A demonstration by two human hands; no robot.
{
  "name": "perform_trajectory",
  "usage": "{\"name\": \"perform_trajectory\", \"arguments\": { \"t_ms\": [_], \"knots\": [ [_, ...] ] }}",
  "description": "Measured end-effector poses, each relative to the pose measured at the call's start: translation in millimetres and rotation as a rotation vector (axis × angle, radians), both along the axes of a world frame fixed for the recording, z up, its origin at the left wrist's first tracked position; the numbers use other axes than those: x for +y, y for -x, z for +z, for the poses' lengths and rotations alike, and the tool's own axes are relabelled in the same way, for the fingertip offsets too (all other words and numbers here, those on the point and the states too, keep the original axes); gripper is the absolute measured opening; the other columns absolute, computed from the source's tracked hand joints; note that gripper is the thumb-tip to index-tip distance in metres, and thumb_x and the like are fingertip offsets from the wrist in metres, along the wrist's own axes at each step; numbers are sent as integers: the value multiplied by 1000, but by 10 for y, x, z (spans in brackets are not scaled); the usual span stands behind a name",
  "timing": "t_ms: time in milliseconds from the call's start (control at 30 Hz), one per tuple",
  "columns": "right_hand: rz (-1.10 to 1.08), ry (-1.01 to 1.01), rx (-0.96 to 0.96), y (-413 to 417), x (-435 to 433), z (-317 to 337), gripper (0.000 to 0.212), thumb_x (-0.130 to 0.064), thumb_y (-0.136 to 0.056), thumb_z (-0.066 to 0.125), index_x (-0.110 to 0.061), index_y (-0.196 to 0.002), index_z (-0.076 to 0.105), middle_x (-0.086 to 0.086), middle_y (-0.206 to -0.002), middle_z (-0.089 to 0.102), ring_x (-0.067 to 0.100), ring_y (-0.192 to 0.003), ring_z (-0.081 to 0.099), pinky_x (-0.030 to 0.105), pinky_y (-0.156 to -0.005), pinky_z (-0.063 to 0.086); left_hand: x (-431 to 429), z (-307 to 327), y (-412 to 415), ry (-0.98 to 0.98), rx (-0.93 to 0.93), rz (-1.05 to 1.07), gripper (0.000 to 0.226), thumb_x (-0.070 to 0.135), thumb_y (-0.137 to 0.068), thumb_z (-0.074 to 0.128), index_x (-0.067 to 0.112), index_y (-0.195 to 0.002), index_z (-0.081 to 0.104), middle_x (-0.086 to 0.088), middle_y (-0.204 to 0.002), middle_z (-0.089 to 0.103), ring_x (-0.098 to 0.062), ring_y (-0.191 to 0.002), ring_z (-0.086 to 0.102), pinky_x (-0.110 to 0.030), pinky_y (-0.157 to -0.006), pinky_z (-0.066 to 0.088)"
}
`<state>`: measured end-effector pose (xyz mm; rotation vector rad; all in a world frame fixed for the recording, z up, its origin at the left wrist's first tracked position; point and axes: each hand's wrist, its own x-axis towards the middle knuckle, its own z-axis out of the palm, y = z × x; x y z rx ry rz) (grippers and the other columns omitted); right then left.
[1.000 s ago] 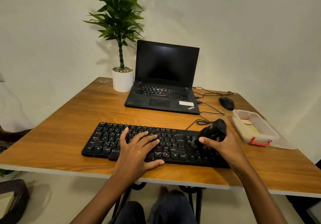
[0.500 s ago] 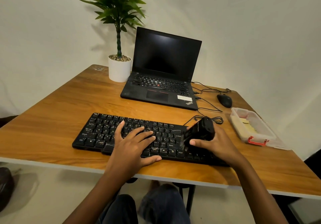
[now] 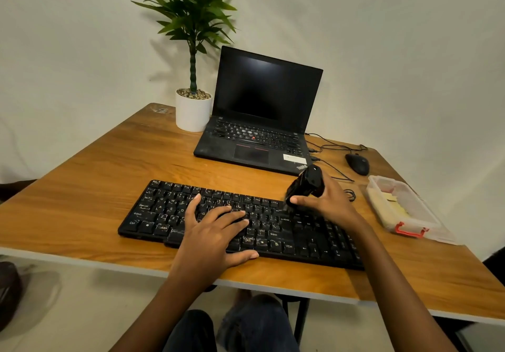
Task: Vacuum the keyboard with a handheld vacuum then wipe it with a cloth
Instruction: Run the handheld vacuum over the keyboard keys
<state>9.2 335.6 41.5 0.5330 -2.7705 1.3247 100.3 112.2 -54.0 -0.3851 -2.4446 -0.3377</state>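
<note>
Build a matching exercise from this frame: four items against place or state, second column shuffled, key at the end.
Column 1
1. handheld vacuum
2. left hand
3. mouse
4. white pot

Column 2
A. flat on the keyboard
B. right of the laptop
C. gripped by the right hand
D. left of the laptop

Pairs: 1-C, 2-A, 3-B, 4-D

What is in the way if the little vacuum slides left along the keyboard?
The left hand lies flat on the middle keys, between the handheld vacuum held in the right hand and the left end of the keyboard. Nothing else visible sits on the keys.
</note>
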Motion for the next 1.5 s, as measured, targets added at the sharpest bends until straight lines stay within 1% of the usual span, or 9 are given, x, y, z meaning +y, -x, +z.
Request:
{"name": "perform_trajectory", "arguments": {
  "t_ms": [233,367,533,667,833,1000,1100,1333,1500],
  "knots": [
    [78,-11,-171,-386,229,7,61,-46,-51,85,-32,-101,53,-14,-102,63,0,-94,59,16,-77,44,9,-4,9,5,-11,11,62,74,-78,37,28,-100,72,12,-109,68,-13,-105,63,-53,-110,9],
    [178,-8,-256,-528,309,73,68,-51,-42,76,-27,-103,57,-13,-96,68,-4,-89,62,9,-69,47,2,-10,11,4,-6,10,63,74,-78,36,28,-100,72,12,-109,68,-13,-105,63,-53,-109,10],
    [-13,51,-133,-302,174,-12,54,-41,-59,83,-31,-102,50,-15,-103,58,2,-96,55,18,-75,41,0,6,-1,19,-26,13,65,75,-81,30,29,-100,72,13,-108,68,-12,-104,63,-55,-108,13],
    [-138,120,62,-151,-29,-142,48,-30,-70,78,-24,-107,49,-19,-97,53,5,-95,51,13,-73,38,-5,12,-5,14,-55,15,71,77,-84,20,31,-101,72,14,-109,68,-11,-105,63,-55,-108,14],
    [-63,144,-100,-190,48,-105,44,-30,-68,78,-30,-102,50,-15,-99,56,2,-92,52,17,-71,40,-1,5,-8,11,-62,21,71,77,-83,20,31,-102,71,15,-110,68,-10,-105,62,-55,-108,14],
    [-126,101,11,-129,-31,-101,50,-31,-70,77,-23,-110,49,-18,-97,52,-1,-90,48,11,-69,35,6,-3,-4,10,-25,17,65,76,-80,30,31,-101,72,14,-109,68,-10,-104,63,-55,-108,13],
    [-55,93,-74,-151,-33,-77,50,-28,-69,78,-26,-110,48,-17,-100,53,-1,-93,49,12,-70,36,9,-2,-8,3,-18,16,62,75,-76,37,31,-102,71,15,-110,68,-10,-104,62,-54,-109,12],
    [-47,130,-172,-213,122,17,42,-21,-71,76,-36,-96,46,-20,-96,53,-5,-88,50,15,-68,37,11,-4,-12,-4,-17,13,61,75,-76,37,31,-102,71,15,-110,67,-10,-104,62,-55,-108,12],
    [-46,136,-225,-255,162,-21,43,-9,-71,74,-28,-100,49,-7,-101,61,10,-96,58,19,-69,43,11,-5,-14,-13,-27,14,61,75,-76,38,32,-103,71,16,-110,67,-9,-105,62,-54,-109,11]
  ]
}}
